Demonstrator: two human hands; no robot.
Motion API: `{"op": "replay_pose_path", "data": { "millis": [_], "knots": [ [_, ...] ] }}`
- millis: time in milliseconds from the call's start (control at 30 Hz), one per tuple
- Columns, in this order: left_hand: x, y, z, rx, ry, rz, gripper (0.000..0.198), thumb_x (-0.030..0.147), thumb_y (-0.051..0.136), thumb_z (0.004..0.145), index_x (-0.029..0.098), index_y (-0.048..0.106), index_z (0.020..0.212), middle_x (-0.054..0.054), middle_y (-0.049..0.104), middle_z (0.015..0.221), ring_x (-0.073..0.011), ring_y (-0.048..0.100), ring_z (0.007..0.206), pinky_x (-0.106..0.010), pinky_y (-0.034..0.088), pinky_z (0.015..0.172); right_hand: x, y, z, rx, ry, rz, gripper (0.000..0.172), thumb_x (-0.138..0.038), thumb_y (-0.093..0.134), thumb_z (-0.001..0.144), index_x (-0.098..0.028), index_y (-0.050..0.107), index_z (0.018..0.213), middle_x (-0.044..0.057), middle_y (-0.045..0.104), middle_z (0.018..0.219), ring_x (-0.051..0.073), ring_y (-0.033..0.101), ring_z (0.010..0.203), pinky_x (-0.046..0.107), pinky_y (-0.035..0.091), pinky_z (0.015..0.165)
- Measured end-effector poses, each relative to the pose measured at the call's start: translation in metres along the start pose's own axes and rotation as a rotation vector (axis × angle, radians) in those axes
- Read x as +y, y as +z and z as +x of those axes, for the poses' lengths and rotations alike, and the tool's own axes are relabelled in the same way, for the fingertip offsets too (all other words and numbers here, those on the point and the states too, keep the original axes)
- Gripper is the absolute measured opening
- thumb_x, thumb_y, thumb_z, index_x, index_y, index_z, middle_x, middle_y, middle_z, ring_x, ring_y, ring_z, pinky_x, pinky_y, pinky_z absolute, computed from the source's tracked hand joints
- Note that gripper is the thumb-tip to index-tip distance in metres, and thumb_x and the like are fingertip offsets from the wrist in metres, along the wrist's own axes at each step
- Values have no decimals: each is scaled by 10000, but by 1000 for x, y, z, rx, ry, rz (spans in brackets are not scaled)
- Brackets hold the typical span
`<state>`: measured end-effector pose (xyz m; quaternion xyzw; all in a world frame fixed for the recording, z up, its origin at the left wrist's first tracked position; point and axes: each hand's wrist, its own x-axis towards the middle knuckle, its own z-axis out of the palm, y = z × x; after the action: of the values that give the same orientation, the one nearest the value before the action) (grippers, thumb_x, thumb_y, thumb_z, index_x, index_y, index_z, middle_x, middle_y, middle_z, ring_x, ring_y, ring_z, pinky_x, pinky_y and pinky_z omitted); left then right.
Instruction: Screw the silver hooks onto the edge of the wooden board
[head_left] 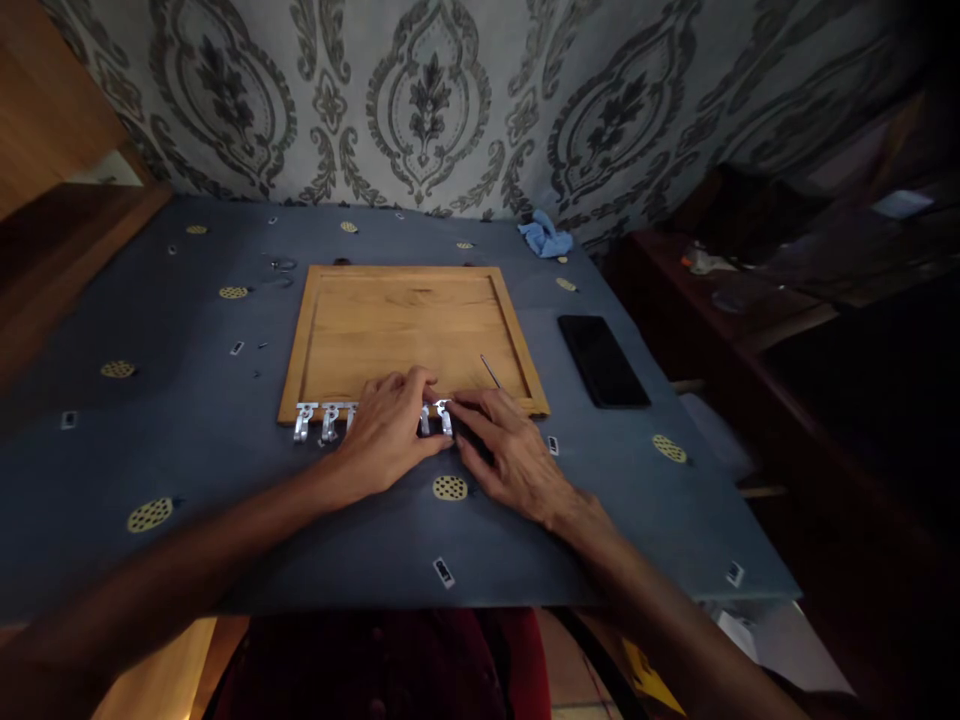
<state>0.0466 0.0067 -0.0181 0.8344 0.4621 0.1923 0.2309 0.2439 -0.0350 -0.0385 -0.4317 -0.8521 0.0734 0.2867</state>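
A metal strip of hooks (328, 420) lies along the front edge of a framed wooden panel (405, 320). Several silver hooks hang from it over the near side. My left hand (386, 425) is closed over the middle of the strip, its thumb low and fingers on top, hiding some hooks. Close beside it, my right hand (506, 445) pinches at the strip's right end, by the last hook (445, 420). On the panel, just beyond my right hand, rests a thin metal rod (490, 371), its lower end near my fingers.
A black phone (603, 361) lies right of the panel. A crumpled blue cloth (546, 236) sits at the table's back right. Small dark bits (257, 374) and a clear ring-like item (283, 265) are left of the panel. A patterned wall (427, 110) rises behind the blue-covered table (300, 560).
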Motion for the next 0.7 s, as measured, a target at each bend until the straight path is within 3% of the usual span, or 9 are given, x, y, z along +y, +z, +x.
{"op": "replay_pose_path", "data": {
  "millis": [200, 700],
  "knots": [
    [-2, 1, 0, 7, 12, -2, 616, 228, 851, 736, 167, 474, 1219, -81, 708, 1139, -318, 627, 1106, -490, 453, 982, -3, 0, 2, 16, 47, 46, 368, -375, 548, 1010, -138, 643, 1275, 152, 653, 1200, 288, 610, 1083, 516, 549, 934],
    [3, -2, -1, -19, 16, 49, 547, 284, 795, 788, 187, 477, 1222, -95, 701, 1128, -320, 632, 1090, -495, 465, 962, -3, 1, 6, -8, 73, 20, 300, -286, 513, 1032, -222, 701, 1257, 78, 721, 1189, 264, 628, 1084, 482, 536, 949]
  ]
}}
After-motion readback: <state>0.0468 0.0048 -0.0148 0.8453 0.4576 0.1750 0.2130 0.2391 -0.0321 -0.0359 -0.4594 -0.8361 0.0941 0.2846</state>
